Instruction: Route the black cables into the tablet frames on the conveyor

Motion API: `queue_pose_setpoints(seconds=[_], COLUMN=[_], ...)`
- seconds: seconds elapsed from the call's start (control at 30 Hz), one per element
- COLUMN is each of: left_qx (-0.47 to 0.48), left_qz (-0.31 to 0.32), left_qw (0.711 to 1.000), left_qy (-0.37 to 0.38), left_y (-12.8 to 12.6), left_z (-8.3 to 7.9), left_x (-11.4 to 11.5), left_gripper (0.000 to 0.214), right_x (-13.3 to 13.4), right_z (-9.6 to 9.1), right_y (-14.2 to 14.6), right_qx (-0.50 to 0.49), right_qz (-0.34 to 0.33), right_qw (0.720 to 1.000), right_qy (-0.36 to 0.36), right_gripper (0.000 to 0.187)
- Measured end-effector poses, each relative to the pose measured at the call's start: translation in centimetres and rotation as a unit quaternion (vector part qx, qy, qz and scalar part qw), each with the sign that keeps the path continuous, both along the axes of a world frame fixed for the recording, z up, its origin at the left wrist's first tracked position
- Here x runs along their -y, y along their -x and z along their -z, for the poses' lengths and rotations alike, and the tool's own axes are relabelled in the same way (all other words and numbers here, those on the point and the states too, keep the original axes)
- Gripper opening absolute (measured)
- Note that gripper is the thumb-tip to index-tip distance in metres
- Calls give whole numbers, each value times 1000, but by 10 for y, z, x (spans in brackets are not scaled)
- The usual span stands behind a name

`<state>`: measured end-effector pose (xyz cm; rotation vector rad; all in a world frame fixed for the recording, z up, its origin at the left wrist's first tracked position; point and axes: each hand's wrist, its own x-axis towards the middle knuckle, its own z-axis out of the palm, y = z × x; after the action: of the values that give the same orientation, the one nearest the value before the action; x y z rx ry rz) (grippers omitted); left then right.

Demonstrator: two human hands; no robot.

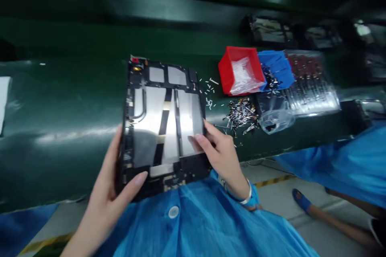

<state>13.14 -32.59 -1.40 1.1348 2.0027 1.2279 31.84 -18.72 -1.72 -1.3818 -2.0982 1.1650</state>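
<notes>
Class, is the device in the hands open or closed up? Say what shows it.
Open: the device has its silver panels and dark strip uncovered.

Tablet [166, 126] with bared innards

One left hand [110, 192], one right hand [223, 152], one held tablet [147, 124], one red bin [225, 73], one blue bin [286, 77], one clear tray [324, 106] and one parts heap [243, 114] showed; the white slivers [214, 82] were too small to count.

Electronics workshop, from the long green bench [75, 120], circuit-lined device [153, 124], heaped components [243, 113], striped floor tape [276, 180].
</notes>
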Motion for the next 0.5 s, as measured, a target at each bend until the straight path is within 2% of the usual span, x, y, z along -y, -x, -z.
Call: queue_pose_setpoints(seconds=[0.07,0.13,0.2,0.27,0.33,0.37,0.4,0.5], left_qx=[120,213,266,284,286,286,275,226], left_qz=[-27,-48,-61,-80,-107,-102,-110,-103], left_qw=[992,975,960,951,945,945,947,961], left_qy=[-11,-38,-62,-89,-115,-121,-125,-125], left_y=[12,25,40,58,80,93,107,153], left_z=[-11,-18,-21,-19,-9,-2,7,38], left_x=[-19,-49,-88,-132,-177,-198,-218,-266], left_gripper=[68,61,53,48,42,40,41,42], right_x=[-11,-29,-52,-80,-110,-124,-139,-180], right_z=[-2,-4,-5,-6,-8,-9,-11,-18], right_y=[4,0,-16,-44,-75,-90,-102,-119], right_qx=[-73,-110,-107,-87,-41,40,112,263], right_qz=[-5,33,118,227,326,375,398,380], right_qw=[997,993,983,957,919,894,880,873], right_qy=[16,-19,-88,-157,-216,-241,-232,-156], right_gripper=[52,47,39,32,24,21,20,21])
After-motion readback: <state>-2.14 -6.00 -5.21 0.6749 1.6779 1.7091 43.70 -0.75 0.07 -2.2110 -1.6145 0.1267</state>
